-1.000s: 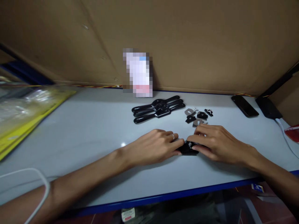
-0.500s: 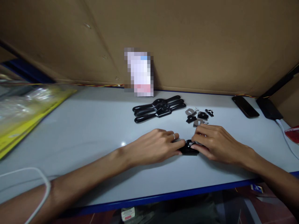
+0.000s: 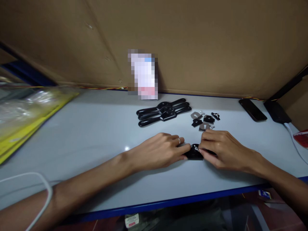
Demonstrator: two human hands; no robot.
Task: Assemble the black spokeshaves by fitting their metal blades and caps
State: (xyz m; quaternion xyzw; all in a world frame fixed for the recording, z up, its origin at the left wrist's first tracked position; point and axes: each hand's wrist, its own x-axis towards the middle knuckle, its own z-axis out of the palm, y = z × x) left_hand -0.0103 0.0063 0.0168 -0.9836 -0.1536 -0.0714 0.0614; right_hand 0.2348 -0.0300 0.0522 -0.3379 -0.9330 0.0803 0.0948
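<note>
A black spokeshave body (image 3: 195, 154) lies on the table between my hands, its handles mostly covered by them. My left hand (image 3: 166, 149), with a ring on one finger, is closed around its left side. Thumb and fingers of my right hand (image 3: 220, 149) pinch at a small silver screw (image 3: 196, 148) on the body; the fingertips partly hide it. Just beyond lie loose parts: grey blades (image 3: 204, 127), black cap plates (image 3: 209, 119) and small silver screws (image 3: 202, 112). Farther left, several more black spokeshaves (image 3: 166, 112) rest side by side.
A phone (image 3: 253, 110) and a black device (image 3: 278, 112) with a white cable lie at the right back. Yellow-edged plastic packaging (image 3: 36, 112) covers the left side. A blurred upright panel (image 3: 146, 77) leans on the cardboard wall (image 3: 197, 48). A white cable (image 3: 49, 192) crosses my left forearm.
My right hand's fingers have shifted slightly right and turned at the screw, showing more of the spokeshave body. My left hand stays in place.
</note>
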